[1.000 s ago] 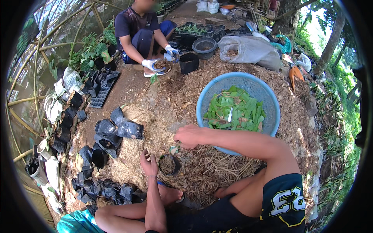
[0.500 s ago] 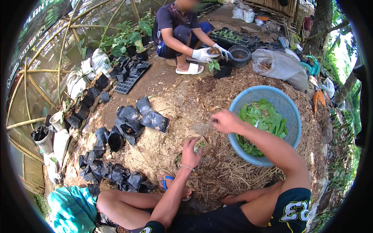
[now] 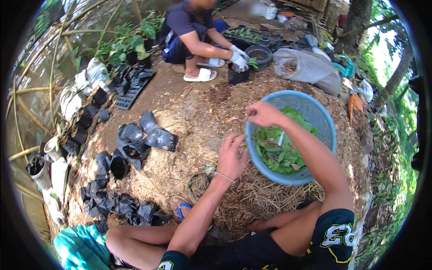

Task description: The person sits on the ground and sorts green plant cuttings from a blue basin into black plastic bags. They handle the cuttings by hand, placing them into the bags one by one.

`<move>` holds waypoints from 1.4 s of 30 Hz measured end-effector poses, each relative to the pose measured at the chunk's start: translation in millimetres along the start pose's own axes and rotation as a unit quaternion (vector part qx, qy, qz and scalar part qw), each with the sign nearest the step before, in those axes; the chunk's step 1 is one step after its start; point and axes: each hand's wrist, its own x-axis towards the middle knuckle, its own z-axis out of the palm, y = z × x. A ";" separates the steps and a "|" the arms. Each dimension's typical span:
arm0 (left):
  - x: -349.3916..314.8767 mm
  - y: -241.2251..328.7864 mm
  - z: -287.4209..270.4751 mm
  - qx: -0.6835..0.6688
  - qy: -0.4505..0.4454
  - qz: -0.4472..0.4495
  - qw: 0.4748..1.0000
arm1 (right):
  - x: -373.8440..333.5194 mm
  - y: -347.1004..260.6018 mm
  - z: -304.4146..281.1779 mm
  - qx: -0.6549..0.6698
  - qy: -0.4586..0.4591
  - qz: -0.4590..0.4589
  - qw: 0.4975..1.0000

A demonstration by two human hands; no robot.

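My right hand [image 3: 263,113] is over the far left rim of a blue mesh basin [image 3: 330,130], its fingertips pinched together. Whatever they hold, if anything, is too small to name. Green leaves [image 3: 283,150] fill much of the basin, and a small white object [image 3: 281,138] lies on them. Just left of the basin rim, my left hand [image 3: 232,158] is raised with its fingers stretched out and apart; I see nothing held in it. Beside that wrist, on the straw, lie a dark ring-shaped thing [image 3: 198,184] and a small pale green piece [image 3: 209,169].
A gloved person [image 3: 186,36] crouches ahead, hands at a black planting bag [image 3: 238,75]. Black bags [image 3: 128,150] lie in groups to the left, near a seedling tray [image 3: 130,92]. A filled translucent sack [image 3: 301,67] lies beyond the basin.
My left hand has moved up toward the basin and its fingers have spread. My right hand has shifted over the rim. The gloved person has lowered their hands to the black bag. The view has turned slightly.
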 end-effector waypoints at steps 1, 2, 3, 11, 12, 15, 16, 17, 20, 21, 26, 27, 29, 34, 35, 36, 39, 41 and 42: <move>4.5 3.7 1.7 0.003 -0.007 0.013 1.000 | -0.5 10.8 -4.4 0.000 -0.033 0.018 0.999; 10.4 6.4 3.1 0.009 -0.012 0.026 1.000 | -2.7 20.3 -6.7 -0.046 -0.043 0.030 0.998; 16.8 8.5 5.0 0.016 -0.013 0.038 0.999 | -3.1 27.8 -8.4 -0.088 -0.056 0.035 0.994; 27.7 10.3 32.6 0.041 -0.051 0.002 0.998 | -25.3 56.8 -4.7 -0.206 -0.048 0.168 0.963; 26.6 9.5 34.1 0.042 -0.051 0.006 0.998 | -25.7 59.5 -6.4 -0.208 -0.044 0.172 0.962; 22.8 7.4 36.2 0.041 -0.055 0.004 0.998 | -25.3 69.7 -9.3 -0.215 -0.049 0.166 0.961; 22.7 6.7 36.6 0.038 -0.053 0.002 0.998 | -25.4 73.8 -9.9 -0.223 -0.055 0.161 0.960; 22.3 6.1 36.6 0.037 -0.050 -0.002 0.998 | -25.4 77.4 -9.5 -0.218 -0.052 0.162 0.961; 20.5 5.2 35.8 0.025 -0.044 0.011 0.999 | -26.3 84.7 -4.1 -0.215 -0.047 0.165 0.961; 19.8 5.2 35.5 0.028 -0.048 0.012 0.998 | -26.9 86.1 -2.3 -0.213 -0.045 0.170 0.961; 19.4 6.2 33.9 0.027 -0.049 0.014 0.998 | -28.9 88.4 0.2 -0.223 -0.042 0.165 0.960; 19.4 6.4 33.4 0.029 -0.050 0.017 0.998 | -28.4 88.4 -0.6 -0.214 -0.050 0.164 0.962; 19.0 6.6 32.4 0.025 -0.051 0.014 0.998 | -26.8 87.5 -2.3 -0.208 -0.062 0.159 0.963; 16.4 4.3 32.0 0.020 -0.051 0.020 0.998 | -23.6 80.9 -10.0 -0.229 -0.092 0.145 0.958; 15.9 3.1 31.6 0.017 -0.055 0.016 0.998 | -23.3 79.0 -13.3 -0.217 -0.084 0.143 0.962; 15.7 1.8 31.0 0.010 -0.058 0.022 0.998 | -24.0 77.8 -18.4 -0.210 -0.085 0.151 0.962; 14.5 -1.3 28.5 -0.011 -0.066 0.021 0.998 | -21.2 73.6 -32.2 -0.178 -0.064 0.154 0.970; 13.9 -1.6 27.1 -0.019 -0.061 0.016 0.998 | -18.9 72.3 -39.3 -0.156 -0.032 0.144 0.977; 13.7 -1.4 26.1 -0.019 -0.060 0.018 0.998 | -17.7 71.8 -41.9 -0.146 -0.010 0.137 0.980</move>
